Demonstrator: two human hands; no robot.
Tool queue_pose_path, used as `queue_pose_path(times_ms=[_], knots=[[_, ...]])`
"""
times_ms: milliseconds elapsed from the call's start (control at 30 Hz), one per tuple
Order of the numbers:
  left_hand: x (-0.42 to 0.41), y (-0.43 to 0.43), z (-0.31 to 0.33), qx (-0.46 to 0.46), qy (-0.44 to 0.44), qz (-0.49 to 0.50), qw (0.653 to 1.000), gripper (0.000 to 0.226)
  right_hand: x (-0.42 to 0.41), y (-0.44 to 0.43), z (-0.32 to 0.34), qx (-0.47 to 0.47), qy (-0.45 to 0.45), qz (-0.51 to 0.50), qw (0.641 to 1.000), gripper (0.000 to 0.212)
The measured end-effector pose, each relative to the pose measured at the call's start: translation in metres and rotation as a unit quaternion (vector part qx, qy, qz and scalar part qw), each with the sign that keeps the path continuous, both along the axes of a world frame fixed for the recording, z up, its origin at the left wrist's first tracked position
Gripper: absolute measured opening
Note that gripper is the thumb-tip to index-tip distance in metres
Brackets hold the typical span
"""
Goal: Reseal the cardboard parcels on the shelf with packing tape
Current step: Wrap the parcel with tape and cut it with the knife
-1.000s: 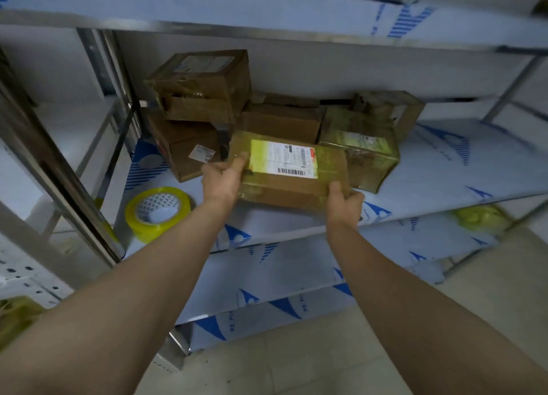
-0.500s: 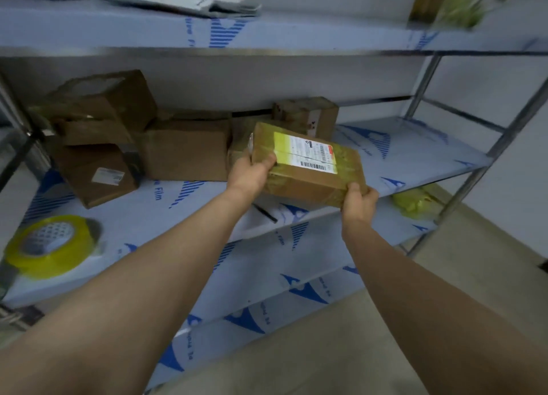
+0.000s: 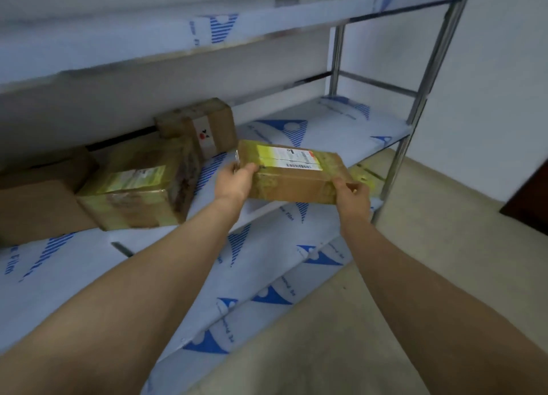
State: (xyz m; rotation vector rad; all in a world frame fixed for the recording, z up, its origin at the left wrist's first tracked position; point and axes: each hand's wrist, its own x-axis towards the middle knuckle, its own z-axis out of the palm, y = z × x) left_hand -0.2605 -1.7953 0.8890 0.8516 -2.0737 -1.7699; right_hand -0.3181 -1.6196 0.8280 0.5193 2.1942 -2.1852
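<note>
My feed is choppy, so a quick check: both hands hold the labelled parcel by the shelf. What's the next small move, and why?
Probably set the parcel down on the bare shelf just behind it. The left hand and right hand grip its ends in mid-air, yellowish tape already seems to wrap it, and that spot lies right of the other boxes.

I see the labelled parcel [image 3: 292,172] carried right along the shelf [image 3: 341,128], now apart from the other boxes [image 3: 133,187].
</note>
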Motion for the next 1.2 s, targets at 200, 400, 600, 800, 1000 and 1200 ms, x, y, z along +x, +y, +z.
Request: queue_pose_path(times_ms=[200,400,600,800,1000,1200], knots=[[-0.080,0.028,-0.009,-0.026,0.005,-0.035,0.999,0.020,-0.062,0.029,-0.008,-0.020,0.001,-0.044,0.999,0.050],[-0.163,0.026,-0.016,-0.014,-0.005,-0.042,0.999,0.016,-0.134,0.033,-0.003,-0.008,0.000,-0.063,0.998,0.047],[-0.232,0.022,-0.021,-0.019,-0.021,-0.039,0.999,0.011,-0.202,0.035,-0.005,0.000,-0.012,-0.078,0.997,0.039],[-0.290,0.030,-0.031,-0.021,-0.055,-0.037,0.998,0.020,-0.269,0.045,-0.012,0.014,-0.013,-0.050,0.999,0.033],[-0.350,0.060,-0.044,-0.020,-0.054,-0.018,0.998,0.035,-0.360,0.065,-0.018,0.051,-0.005,0.021,0.998,0.044],[-0.410,0.116,-0.055,-0.011,-0.071,0.048,0.996,0.030,-0.454,0.114,-0.019,0.147,-0.026,0.112,0.982,0.034]])
